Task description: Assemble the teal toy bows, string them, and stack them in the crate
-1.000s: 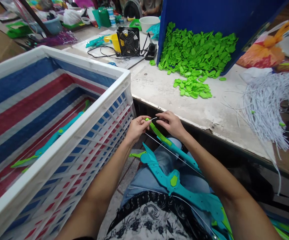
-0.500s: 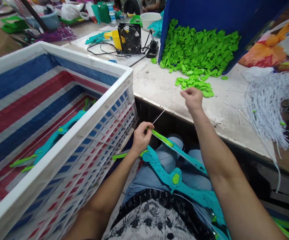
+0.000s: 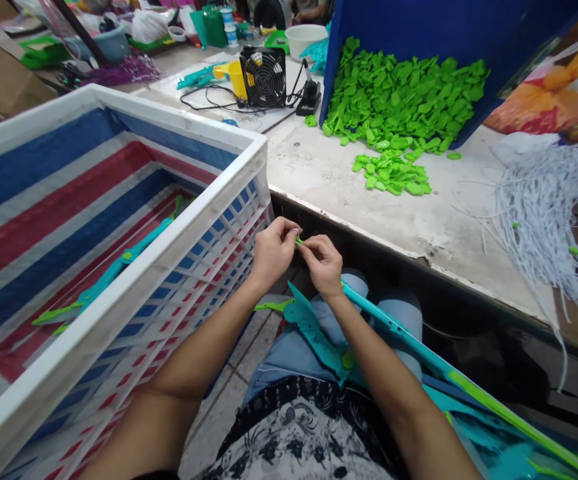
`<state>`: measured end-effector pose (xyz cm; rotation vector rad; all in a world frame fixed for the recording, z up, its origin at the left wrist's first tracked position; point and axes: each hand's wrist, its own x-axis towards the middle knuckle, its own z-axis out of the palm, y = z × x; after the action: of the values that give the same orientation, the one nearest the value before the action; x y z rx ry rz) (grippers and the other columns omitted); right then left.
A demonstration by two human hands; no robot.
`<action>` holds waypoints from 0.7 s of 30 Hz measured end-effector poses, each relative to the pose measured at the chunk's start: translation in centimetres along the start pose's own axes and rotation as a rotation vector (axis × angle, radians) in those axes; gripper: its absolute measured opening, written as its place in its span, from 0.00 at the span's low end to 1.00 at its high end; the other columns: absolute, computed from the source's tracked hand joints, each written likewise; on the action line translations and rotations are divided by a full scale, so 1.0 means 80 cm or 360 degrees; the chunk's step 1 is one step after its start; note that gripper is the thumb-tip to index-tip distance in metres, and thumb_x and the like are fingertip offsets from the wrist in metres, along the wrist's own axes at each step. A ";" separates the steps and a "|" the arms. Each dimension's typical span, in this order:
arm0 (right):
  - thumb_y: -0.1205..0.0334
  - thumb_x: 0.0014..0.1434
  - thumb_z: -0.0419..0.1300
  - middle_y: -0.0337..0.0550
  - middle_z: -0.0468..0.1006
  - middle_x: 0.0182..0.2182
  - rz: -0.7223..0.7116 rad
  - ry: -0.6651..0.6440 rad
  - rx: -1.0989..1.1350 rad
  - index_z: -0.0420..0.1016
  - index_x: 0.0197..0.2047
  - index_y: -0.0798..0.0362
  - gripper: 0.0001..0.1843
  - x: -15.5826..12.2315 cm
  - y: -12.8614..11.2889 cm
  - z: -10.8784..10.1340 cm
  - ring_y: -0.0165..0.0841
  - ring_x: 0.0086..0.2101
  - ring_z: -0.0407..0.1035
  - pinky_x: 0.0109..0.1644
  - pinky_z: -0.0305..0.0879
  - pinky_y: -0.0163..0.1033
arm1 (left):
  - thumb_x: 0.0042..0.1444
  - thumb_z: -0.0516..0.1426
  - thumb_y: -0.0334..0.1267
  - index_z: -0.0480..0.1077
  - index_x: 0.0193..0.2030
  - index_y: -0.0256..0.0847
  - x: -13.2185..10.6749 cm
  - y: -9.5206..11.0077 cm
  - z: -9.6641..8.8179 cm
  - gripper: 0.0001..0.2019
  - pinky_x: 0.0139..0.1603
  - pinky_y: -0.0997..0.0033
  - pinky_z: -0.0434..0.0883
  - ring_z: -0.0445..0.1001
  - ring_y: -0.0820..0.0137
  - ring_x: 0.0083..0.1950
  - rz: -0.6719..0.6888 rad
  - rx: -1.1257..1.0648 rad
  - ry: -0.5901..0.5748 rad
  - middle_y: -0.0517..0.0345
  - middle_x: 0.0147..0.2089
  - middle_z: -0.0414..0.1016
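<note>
My left hand point(image 3: 275, 249) and my right hand point(image 3: 323, 264) meet above my lap, fingertips nearly touching. Between them shows the small green tip point(image 3: 299, 240) of a teal-and-green toy bow, with a thin white string curled at it. My left hand pinches at the tip. My right hand's thumb and finger are closed on the string beside it; the exact grip is partly hidden. Under my right wrist the bow's long teal limb point(image 3: 383, 312) runs to the lower right. Another teal part point(image 3: 313, 330) with a green end lies across my jeans.
A white crate point(image 3: 209, 193) with a striped lining stands at my left, a teal-green bow point(image 3: 119, 260) inside. On the table point(image 3: 309, 170) are a green pile of pieces point(image 3: 393, 173), a tipped blue bin point(image 3: 409, 27), a small fan point(image 3: 263, 77) and a bundle of white strings point(image 3: 543, 207).
My right hand has come down and left from above the table to meet my left hand. The string, stretched out before, is now curled at the tip.
</note>
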<state>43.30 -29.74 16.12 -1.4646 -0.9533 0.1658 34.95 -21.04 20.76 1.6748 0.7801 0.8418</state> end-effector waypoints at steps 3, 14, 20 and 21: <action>0.60 0.57 0.59 0.41 0.70 0.30 0.0077 0.0213 0.0035 0.74 0.31 0.52 0.06 0.007 -0.001 0.003 0.30 0.33 0.67 0.36 0.67 0.36 | 0.48 0.59 0.38 0.70 0.33 0.36 -0.004 0.000 0.006 0.08 0.19 0.77 0.63 0.69 0.75 0.22 -0.0268 -0.0456 -0.0045 0.57 0.28 0.74; 0.64 0.61 0.51 0.42 0.70 0.38 -0.0118 -0.0085 0.0039 0.75 0.48 0.48 0.15 0.016 -0.003 0.003 0.30 0.40 0.68 0.43 0.67 0.36 | 0.38 0.66 0.45 0.73 0.28 0.34 0.003 -0.004 0.001 0.16 0.17 0.80 0.64 0.70 0.75 0.21 -0.0526 -0.0598 -0.0271 0.58 0.22 0.71; 0.60 0.61 0.54 0.43 0.73 0.36 -0.0228 -0.0018 -0.0169 0.77 0.42 0.47 0.11 0.019 0.000 -0.008 0.33 0.38 0.68 0.43 0.68 0.41 | 0.40 0.62 0.41 0.70 0.21 0.35 0.006 -0.006 0.018 0.10 0.20 0.78 0.67 0.68 0.76 0.20 -0.0585 -0.0632 -0.0098 0.61 0.19 0.68; 0.60 0.61 0.54 0.44 0.73 0.35 -0.0269 -0.0022 -0.0209 0.77 0.40 0.48 0.10 0.022 0.001 -0.010 0.33 0.38 0.68 0.44 0.68 0.41 | 0.40 0.61 0.40 0.70 0.20 0.35 0.008 -0.005 0.018 0.09 0.21 0.78 0.68 0.68 0.76 0.20 -0.0595 -0.0637 -0.0127 0.61 0.18 0.68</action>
<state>44.95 -29.27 16.98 -1.4957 -1.1111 -0.0106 36.45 -21.17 20.18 1.1558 0.7795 0.6142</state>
